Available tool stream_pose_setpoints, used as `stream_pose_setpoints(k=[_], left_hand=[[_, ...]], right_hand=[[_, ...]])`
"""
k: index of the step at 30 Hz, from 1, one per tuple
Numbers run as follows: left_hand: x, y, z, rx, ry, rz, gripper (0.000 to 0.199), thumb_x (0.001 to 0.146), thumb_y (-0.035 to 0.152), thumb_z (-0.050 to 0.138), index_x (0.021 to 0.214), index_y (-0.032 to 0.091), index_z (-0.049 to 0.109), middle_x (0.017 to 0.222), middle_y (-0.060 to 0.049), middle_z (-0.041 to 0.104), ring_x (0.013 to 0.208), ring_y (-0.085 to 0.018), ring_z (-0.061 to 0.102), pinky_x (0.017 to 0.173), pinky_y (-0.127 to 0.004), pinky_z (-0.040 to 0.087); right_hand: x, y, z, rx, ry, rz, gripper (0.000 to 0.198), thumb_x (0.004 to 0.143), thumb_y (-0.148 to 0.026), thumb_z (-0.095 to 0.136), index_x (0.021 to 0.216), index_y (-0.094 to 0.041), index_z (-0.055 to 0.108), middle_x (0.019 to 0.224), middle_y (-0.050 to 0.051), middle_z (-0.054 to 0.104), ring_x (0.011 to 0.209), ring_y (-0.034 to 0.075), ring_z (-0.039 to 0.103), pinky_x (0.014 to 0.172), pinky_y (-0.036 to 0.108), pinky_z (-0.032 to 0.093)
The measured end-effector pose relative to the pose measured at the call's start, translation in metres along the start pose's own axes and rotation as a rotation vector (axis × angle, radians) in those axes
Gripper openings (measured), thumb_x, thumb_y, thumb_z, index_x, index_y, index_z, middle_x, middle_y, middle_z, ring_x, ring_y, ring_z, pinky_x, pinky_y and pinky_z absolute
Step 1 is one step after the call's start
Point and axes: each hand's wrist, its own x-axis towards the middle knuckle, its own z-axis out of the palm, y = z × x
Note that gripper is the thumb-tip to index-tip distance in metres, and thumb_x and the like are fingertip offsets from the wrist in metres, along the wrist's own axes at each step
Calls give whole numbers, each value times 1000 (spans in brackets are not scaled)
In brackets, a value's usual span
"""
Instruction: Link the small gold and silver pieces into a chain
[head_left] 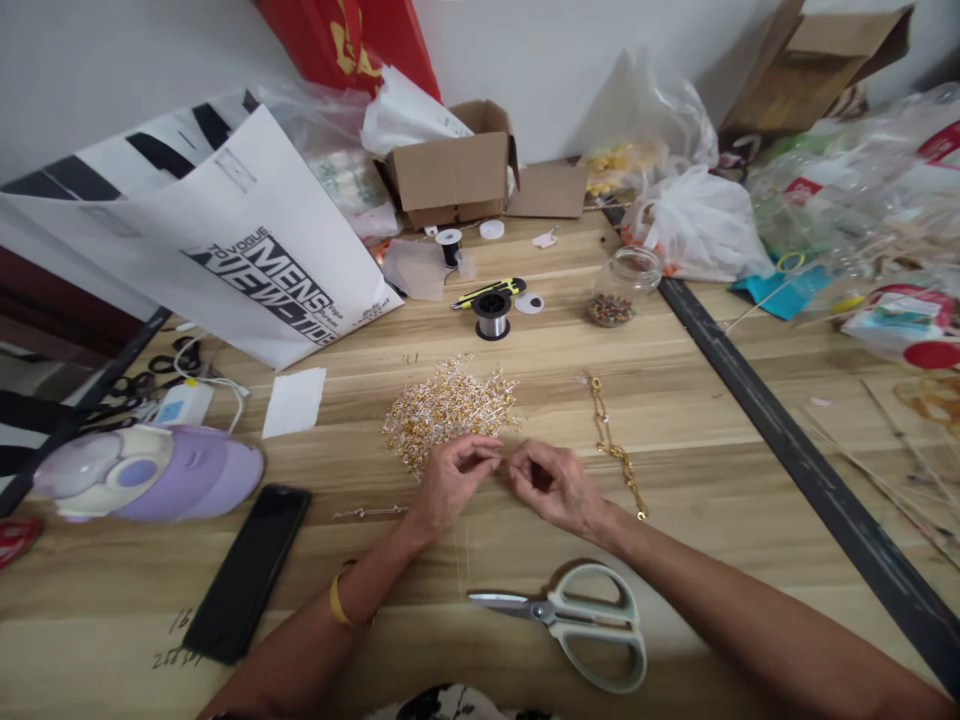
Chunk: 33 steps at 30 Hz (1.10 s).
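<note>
My left hand (459,478) is closed in a pinch at the near edge of a pile of small gold and silver beaded pieces (450,405). Close beside it, my right hand (551,482) pinches too, its fingertips almost meeting the left ones. Whatever lies between the fingers is too small to make out. A thin pale thread (461,560) seems to hang below the left hand. To the right lies a gold chain (611,445), and a thin silvery chain (369,512) rests left of my left wrist. Scissors (574,620) with pale handles lie nearest me.
Behind the pile stand a wire spool (493,316), a yellow cutter knife (487,292) and a jar of beads (619,295). At left are a phone (247,570), a purple bottle (187,475) and a white paper bag (262,240). Plastic bags (697,225) crowd the back right.
</note>
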Motion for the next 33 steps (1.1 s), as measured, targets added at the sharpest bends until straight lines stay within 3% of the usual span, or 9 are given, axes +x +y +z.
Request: stream_pose_setpoints(k=[33], left_hand=[[0, -1, 2, -7, -39, 25, 20, 73, 18, 66, 93, 12, 67, 82, -7, 71, 76, -16, 67, 74, -26, 53]], right_hand=[[3, -2, -1, 34, -6, 42, 10, 81, -15, 50, 71, -16, 53, 57, -3, 47, 51, 8, 42, 47, 18, 34]])
